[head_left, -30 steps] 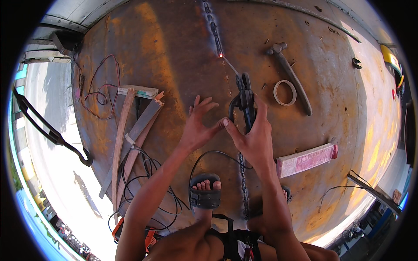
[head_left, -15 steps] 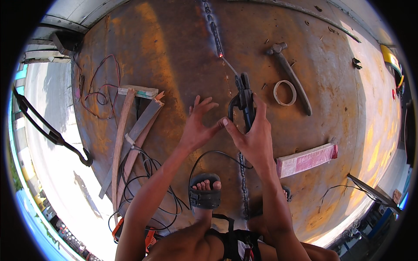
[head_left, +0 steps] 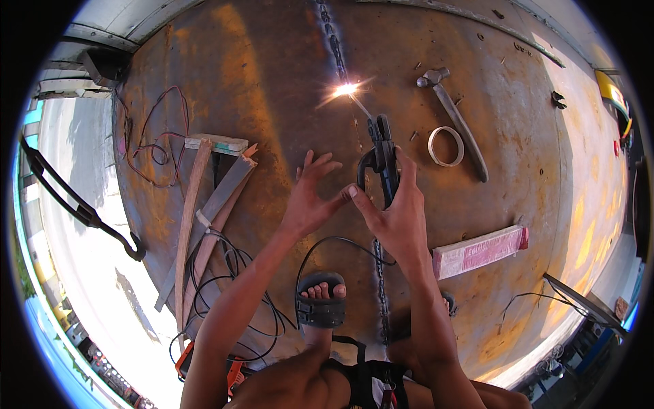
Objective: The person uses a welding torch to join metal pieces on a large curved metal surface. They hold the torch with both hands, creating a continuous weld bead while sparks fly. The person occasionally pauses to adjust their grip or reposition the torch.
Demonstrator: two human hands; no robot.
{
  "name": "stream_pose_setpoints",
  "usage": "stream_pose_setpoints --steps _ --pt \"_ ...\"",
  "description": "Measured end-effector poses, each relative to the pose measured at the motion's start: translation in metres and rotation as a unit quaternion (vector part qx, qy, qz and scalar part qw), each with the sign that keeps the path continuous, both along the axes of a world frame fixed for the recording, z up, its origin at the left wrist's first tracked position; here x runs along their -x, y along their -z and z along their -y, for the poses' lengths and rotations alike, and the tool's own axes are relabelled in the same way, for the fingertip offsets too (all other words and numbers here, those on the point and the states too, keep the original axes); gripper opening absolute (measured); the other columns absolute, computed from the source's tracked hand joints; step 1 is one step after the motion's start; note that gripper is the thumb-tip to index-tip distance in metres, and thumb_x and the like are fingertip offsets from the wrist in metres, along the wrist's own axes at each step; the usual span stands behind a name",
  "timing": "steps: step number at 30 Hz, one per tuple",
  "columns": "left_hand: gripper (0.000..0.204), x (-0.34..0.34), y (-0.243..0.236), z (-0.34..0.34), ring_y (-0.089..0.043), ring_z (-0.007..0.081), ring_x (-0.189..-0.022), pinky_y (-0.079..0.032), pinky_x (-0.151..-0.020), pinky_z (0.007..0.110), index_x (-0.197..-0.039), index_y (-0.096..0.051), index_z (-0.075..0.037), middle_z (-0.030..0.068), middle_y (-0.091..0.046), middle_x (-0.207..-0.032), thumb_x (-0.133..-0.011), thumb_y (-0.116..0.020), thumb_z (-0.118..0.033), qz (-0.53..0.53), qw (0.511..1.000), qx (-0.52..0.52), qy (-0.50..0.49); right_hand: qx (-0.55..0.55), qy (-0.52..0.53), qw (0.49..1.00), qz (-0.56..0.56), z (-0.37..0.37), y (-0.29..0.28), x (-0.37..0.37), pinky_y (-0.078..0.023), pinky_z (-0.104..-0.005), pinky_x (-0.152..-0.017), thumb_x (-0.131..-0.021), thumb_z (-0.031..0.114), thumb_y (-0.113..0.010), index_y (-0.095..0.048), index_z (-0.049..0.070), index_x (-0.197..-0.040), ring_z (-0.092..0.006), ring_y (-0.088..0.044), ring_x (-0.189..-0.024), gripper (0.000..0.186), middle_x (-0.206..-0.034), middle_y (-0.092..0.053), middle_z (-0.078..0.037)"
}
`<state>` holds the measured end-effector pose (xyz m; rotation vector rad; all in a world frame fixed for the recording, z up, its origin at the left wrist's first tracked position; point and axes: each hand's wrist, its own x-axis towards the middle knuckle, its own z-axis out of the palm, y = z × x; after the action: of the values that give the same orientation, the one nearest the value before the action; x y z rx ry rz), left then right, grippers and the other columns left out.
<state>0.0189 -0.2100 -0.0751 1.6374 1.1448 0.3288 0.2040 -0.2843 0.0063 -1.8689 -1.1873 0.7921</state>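
My right hand (head_left: 398,204) is wrapped round a black electrode holder (head_left: 384,153). A thin welding rod (head_left: 360,104) sticks out of its jaws toward the far side. At the rod's tip a bright arc (head_left: 346,89) glows with sparks, at the near end of a weld bead (head_left: 332,41) on the rusty steel plate (head_left: 286,88). Left of the holder my left hand (head_left: 313,187) is held with its fingers spread, its thumb touching or very close to the right thumb. It holds nothing. Another stretch of weld bead (head_left: 381,286) runs below the right hand.
On the right lie a hammer (head_left: 458,123), a pale ring (head_left: 446,146) and a pink-and-white box (head_left: 480,251). Wooden strips (head_left: 193,225) and a black cable (head_left: 235,262) lie at left, with thin red wire (head_left: 162,146) beyond. My sandalled foot (head_left: 321,300) rests near the middle.
The rod's tip has gone from a small red glow to a bright, sparking arc. Both hands and the electrode holder stay almost where they were.
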Motion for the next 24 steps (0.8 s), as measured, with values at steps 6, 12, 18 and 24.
stream_pose_setpoints --steps 6,12,18,24 --pt "0.081 0.001 0.001 0.0 -0.017 0.0421 -0.172 -0.012 -0.139 0.062 -0.149 -0.066 -0.009 0.0191 -0.05 -0.172 -0.089 -0.091 -0.058 -0.003 1.0 -0.001 0.001 0.019 -0.01 1.0 -0.006 -0.002 -0.005 0.0 -0.058 -0.0521 -0.102 -0.096 0.027 -0.089 -0.034 -0.01 -0.159 -0.0503 -0.073 -0.122 0.091 -0.131 -0.071 -0.034" --pt "0.082 0.0 0.0 0.0 -0.017 0.042 -0.172 -0.012 -0.139 0.062 -0.149 -0.067 -0.008 0.0193 -0.049 -0.172 -0.089 -0.09 -0.06 0.0 1.0 0.006 -0.001 0.025 -0.009 1.0 -0.007 -0.001 -0.005 -0.001 -0.058 -0.0518 -0.104 -0.096 0.028 -0.089 -0.034 -0.01 -0.159 -0.0499 -0.073 -0.123 0.092 -0.131 -0.071 -0.033" --pt "0.084 -0.002 -0.006 -0.004 -0.017 0.0416 -0.173 -0.011 -0.139 0.062 -0.148 -0.068 -0.008 0.0191 -0.049 -0.173 -0.088 -0.089 -0.064 -0.005 1.0 0.022 0.001 0.015 -0.004 1.0 0.002 -0.001 -0.004 0.001 -0.06 -0.0497 -0.093 -0.096 0.028 -0.089 -0.034 -0.008 -0.159 -0.045 -0.077 -0.108 0.091 -0.127 -0.073 -0.03" --pt "0.071 0.0 -0.003 0.002 -0.019 0.0441 -0.172 -0.025 -0.136 0.058 -0.151 -0.066 -0.012 0.0169 -0.051 -0.172 -0.092 -0.092 -0.043 -0.022 0.999 -0.03 0.014 -0.008 0.017 1.0 -0.002 0.005 0.001 0.005 -0.061 -0.0495 -0.086 -0.094 0.027 -0.09 -0.034 -0.005 -0.16 -0.0443 -0.078 -0.1 0.092 -0.123 -0.073 -0.028"
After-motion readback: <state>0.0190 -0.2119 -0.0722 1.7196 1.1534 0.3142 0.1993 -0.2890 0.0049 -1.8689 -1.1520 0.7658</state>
